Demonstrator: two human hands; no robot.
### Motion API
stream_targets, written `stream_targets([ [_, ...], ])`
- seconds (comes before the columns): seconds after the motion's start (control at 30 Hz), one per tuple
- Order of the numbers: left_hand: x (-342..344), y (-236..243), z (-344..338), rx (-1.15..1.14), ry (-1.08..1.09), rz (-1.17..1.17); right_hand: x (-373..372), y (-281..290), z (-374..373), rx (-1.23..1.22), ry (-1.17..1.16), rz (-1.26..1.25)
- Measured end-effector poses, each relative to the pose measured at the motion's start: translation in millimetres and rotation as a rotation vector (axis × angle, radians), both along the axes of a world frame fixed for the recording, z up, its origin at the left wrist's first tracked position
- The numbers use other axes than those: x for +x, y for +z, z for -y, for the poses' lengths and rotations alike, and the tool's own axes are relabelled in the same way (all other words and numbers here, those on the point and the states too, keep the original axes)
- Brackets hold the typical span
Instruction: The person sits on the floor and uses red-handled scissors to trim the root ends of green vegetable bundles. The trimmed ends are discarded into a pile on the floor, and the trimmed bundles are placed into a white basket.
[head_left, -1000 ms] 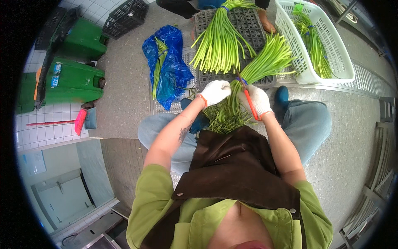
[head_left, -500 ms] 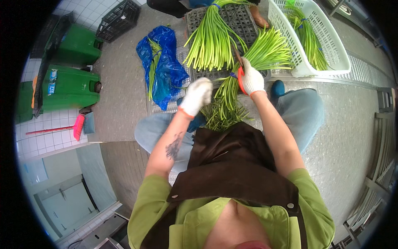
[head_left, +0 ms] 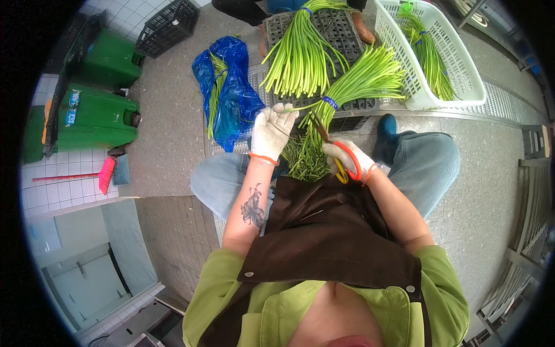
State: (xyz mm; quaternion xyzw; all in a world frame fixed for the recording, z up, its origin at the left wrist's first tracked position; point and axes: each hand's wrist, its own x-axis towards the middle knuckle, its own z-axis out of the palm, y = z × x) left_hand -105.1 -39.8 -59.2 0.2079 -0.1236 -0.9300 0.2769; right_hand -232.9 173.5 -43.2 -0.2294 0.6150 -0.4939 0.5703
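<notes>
My white-gloved left hand (head_left: 276, 128) pinches the end of a thin green stalk (head_left: 306, 107), which stretches left from a banded bundle of long green stalks (head_left: 365, 76). A blue band (head_left: 330, 102) wraps that bundle, which lies on a dark plastic crate (head_left: 361, 106). In my gloved right hand (head_left: 350, 157) are scissors (head_left: 323, 133) with red and yellow handles. Their dark blades point up and left, beside the bundle's lower stalks. A second bundle (head_left: 300, 58) lies farther back on the crate. Below, a heap of stalk pieces (head_left: 306, 159) sits between my knees.
A blue plastic bag (head_left: 234, 104) with stalks lies to the left. A white basket (head_left: 471, 81) holding a green bundle (head_left: 430, 61) stands back right. Green wheeled bins (head_left: 101, 120), a black crate (head_left: 167, 28) and a pink broom (head_left: 106, 174) are farther left. Another person's legs show behind the crate.
My right hand has drawn the scissors down toward me, away from the blue band. My left hand has turned and now pinches a stalk pulled out to the left. The front bundle has shifted slightly.
</notes>
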Motion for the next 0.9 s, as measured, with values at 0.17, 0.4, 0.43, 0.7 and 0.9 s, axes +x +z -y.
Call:
stream_targets([
  [0.17, 6.5, -4.3, -9.4, -0.097, -0.058, 0.102, -4.5, -1.7, 29.3, 0.027, -0.161, 0.176],
  [0.4, 43.0, 1.3, 4.1, -1.415, -0.695, 1.183, -8.9, 12.6, 15.6, 0.041, -0.042, -0.222],
  [0.43, 44.9, 0.0, -11.1, -1.630, -0.846, 1.576, -11.5, 0.1, 12.2, 0.062, -0.039, -0.336],
  [0.7, -8.4, -90.6, -45.7, -0.913, -0.653, 0.993, -14.3, -41.8, 11.0, 0.168, -0.123, -0.729],
  [0.9, -10.9, -31.6, -25.8, -0.559, -0.421, 0.657, -22.5, -51.3, 33.4, -0.105, -0.320, -0.374],
])
